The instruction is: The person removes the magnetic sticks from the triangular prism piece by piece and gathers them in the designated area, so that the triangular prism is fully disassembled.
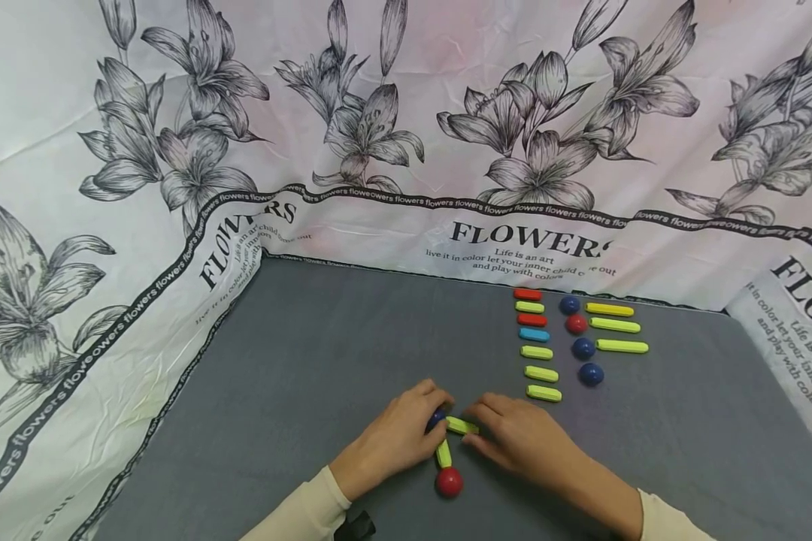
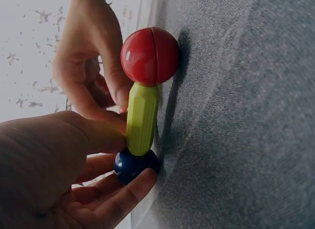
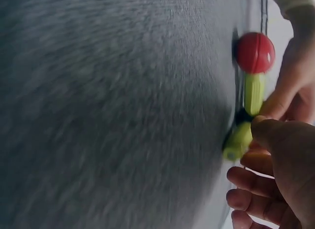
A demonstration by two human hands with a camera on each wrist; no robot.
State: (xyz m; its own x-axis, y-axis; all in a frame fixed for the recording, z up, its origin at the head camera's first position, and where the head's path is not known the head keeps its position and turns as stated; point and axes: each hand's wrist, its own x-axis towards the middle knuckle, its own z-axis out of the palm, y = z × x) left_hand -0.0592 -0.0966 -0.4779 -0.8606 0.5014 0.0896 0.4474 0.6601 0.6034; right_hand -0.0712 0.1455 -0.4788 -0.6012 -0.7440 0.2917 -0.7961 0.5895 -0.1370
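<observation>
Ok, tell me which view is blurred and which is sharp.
Right wrist view: grey mat smeared, red ball soft. Left wrist view: sharp, with glare on the red ball and shadow beside the green stick. Head view: evenly lit, edges bowed.

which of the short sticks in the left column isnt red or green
The blue stick, fourth from the far end of the column. It lies between a red stick and a green stick; every other stick there is red or green.
</observation>
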